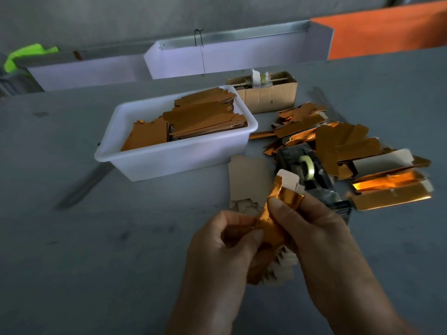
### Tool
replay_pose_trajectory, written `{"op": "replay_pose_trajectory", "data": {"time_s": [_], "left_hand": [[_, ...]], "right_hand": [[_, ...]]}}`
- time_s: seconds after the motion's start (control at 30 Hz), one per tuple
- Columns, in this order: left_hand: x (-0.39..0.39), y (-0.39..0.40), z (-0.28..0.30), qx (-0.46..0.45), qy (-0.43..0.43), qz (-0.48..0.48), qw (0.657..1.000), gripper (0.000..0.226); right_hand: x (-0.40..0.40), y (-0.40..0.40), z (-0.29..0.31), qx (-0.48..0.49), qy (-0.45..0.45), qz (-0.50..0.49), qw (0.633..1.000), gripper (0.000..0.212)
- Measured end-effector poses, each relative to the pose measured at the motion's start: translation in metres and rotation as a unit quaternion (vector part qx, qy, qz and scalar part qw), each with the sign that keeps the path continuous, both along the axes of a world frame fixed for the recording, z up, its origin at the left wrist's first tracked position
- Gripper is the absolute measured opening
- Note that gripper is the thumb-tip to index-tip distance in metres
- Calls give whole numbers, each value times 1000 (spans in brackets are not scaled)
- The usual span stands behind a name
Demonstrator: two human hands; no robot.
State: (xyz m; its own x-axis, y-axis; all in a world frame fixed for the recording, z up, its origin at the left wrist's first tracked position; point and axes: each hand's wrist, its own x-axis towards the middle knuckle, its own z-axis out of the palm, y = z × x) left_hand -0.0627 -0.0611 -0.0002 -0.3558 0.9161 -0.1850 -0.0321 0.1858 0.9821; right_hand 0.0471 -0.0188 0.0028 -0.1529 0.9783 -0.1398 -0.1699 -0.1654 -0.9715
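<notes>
Closest to the camera: two hands, both busy on one small gold-foil cardboard carton [269, 229], held in the air just over the grey table [121, 262]. The left hand [225, 240] has thumb and fingers curled round the carton's lower part. The right hand [312, 228] grips the upper part, thumb flat on the shiny face and fingers wrapped behind. The carton's plain beige top flap sticks up above the right thumb, and there's more beige card showing under the hands.

Just past the hands there's one black tape dispenser [312, 175] with one clear roll on it, sitting right behind the right hand. Left of it lies a flat beige cardboard blank [249, 180], face down. Ragged edges poke out beneath it, but I can't tell how many pieces that is.

Further right is a loose pile of gold-foil cartons [350, 146], too jumbled to count. Left of that pile is one white plastic tub [174, 163] holding about three stacks of flat brown-gold blanks.

Behind the tub is one brown corrugated cardboard box [268, 97], open on top, with a tape roll on a stick across it. At the far edge stand two white panels [232, 59], with an orange sheet [387, 27] on the right and something neon green [26, 54] on the left.
</notes>
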Motion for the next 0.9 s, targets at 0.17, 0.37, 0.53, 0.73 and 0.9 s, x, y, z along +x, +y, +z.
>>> {"op": "replay_pose_trajectory", "data": {"time_s": [0.17, 0.37, 0.53, 0.73, 0.9], "left_hand": [[-2, 1, 13, 7, -70, -83, 994, 24], [9, 6, 15, 18, -83, 5, 996, 18], [25, 9, 14, -3, -88, 7, 996, 18], [34, 20, 8, -8, -100, 10, 995, 16], [39, 27, 4, 21, -134, -8, 991, 18]], "right_hand": [[7, 3, 10, 59, -82, 21, 995, 9], [57, 21, 24, 191, -245, -116, 943, 21], [85, 38, -4, 109, -317, -53, 941, 11], [80, 43, -10, 107, -306, -33, 945, 8], [76, 45, -9, 91, -304, -39, 948, 10]]}}
